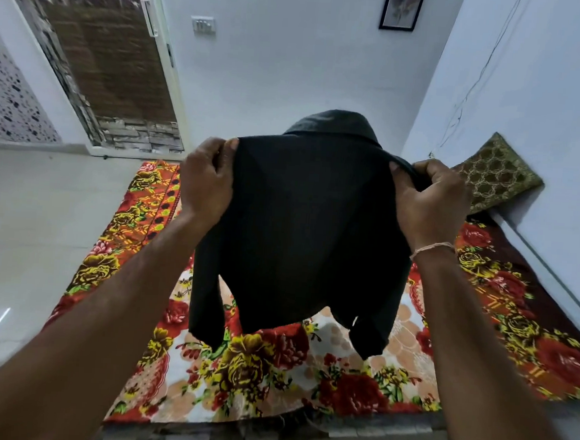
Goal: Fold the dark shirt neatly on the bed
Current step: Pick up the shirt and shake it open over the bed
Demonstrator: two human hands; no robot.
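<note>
Dark shirt [301, 227]: held up above the floral bedspread [270, 383], sleeves hanging
Left hand [206, 179]: pinches one shoulder
Right hand [429, 200]: pinches the other shoulder

One dark shirt [301, 227], two hands, one floral bedspread [270, 383], one patterned cushion [498, 172], one framed picture [402, 7]

The dark shirt [301, 227], held up in mid-air, blocks the middle of the bed [338, 388] and its floral cover; the shirt's front and buttons face away from the camera. Most fingers [232, 144] of the left hand [206, 179] are tucked behind the cloth (only the thumb tip shows), as are those of the right hand [429, 202]. The framed picture [401, 7] is cut off by the top edge, the patterned cushion [498, 172] partly hidden.
</note>
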